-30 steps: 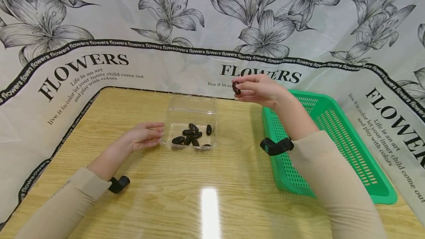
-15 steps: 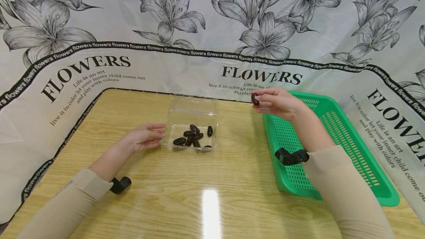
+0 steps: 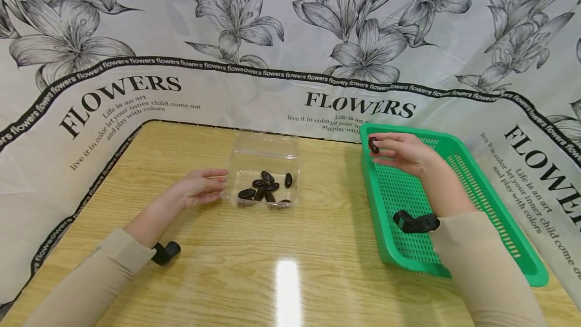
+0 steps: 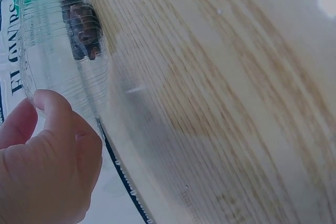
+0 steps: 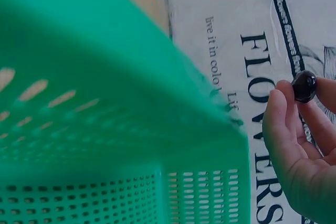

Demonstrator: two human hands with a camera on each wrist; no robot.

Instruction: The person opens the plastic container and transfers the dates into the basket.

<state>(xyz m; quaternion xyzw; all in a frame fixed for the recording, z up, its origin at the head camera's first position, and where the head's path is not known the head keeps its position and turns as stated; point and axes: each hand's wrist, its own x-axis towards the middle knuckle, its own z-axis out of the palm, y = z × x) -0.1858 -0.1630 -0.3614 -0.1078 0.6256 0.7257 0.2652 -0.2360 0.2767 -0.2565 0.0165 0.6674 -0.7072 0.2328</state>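
Note:
A clear plastic clamshell box stands on the table with its lid raised. Several dark, glossy oval dates lie in its base. My left hand holds the box by its left side; in the left wrist view, thumb and index finger meet at its clear edge. Over the far left corner of a green plastic basket, my right hand pinches one date between its fingertips. In the right wrist view this date shows nearly black and shiny, held beyond the basket's rim.
The basket has perforated walls and floor and stands on the right of the wooden table. Behind the table hangs a white cloth printed with flowers and lettering. Both wrists wear black straps.
My right hand has moved right and slightly down with the date, from above the back of the table to over the basket's far left corner. My left hand stays at the box.

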